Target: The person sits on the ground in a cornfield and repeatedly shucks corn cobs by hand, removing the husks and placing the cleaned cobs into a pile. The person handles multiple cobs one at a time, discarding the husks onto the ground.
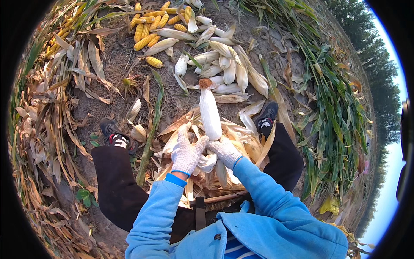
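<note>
An ear of corn stands out in front of me, wrapped in smooth pale inner husk with brown silk at its far end. My right hand, in a white knit glove, grips it at its base. My left hand, gloved the same way, is beside the base with thumb and fingers spread apart; its thumb reaches close to the ear. Peeled-back husk leaves hang between the two hands. Beneath them, a heap of dry husks lies between my legs.
Unhusked ears are piled on the soil ahead. Bare yellow cobs lie beyond them to the left, with more yellow cobs at far left. Dry stalks line the left side; greener cornstalks line the right. My shoes flank the husks.
</note>
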Action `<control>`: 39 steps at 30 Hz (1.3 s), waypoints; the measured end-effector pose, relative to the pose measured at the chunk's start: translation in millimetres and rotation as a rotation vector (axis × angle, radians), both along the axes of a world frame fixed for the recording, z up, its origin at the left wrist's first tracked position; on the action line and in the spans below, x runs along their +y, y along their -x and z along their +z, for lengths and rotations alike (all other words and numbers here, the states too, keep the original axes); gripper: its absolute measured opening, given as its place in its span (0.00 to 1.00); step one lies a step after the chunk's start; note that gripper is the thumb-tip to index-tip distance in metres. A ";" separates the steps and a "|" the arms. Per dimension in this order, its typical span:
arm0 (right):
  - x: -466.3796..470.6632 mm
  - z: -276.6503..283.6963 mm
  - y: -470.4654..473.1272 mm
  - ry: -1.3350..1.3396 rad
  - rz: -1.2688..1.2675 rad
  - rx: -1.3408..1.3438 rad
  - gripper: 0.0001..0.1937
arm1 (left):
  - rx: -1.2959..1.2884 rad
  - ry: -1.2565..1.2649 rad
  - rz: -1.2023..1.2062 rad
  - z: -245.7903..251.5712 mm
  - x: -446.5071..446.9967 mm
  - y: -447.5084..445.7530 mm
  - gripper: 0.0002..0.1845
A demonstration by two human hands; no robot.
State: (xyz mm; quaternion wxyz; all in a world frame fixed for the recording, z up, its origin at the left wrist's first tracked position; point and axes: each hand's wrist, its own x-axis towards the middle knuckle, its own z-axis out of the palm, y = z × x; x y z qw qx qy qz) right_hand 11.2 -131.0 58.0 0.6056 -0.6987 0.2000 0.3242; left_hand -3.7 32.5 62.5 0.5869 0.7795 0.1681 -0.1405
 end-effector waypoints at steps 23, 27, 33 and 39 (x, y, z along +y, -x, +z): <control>-14.4 60.7 -55.6 0.084 0.317 -0.508 0.21 | 0.158 0.511 -0.127 17.1 15.6 4.8 0.36; 2.0 92.4 -69.3 0.063 0.407 -0.320 0.16 | 0.202 0.099 -0.298 14.5 22.3 -0.8 0.36; 1.0 107.6 -63.1 -0.200 0.284 -0.115 0.11 | 0.132 0.465 -0.387 23.4 33.1 -3.1 0.31; 10.7 69.1 -37.4 -0.445 -0.119 0.018 0.12 | 0.021 0.656 -0.050 34.6 9.5 2.4 0.32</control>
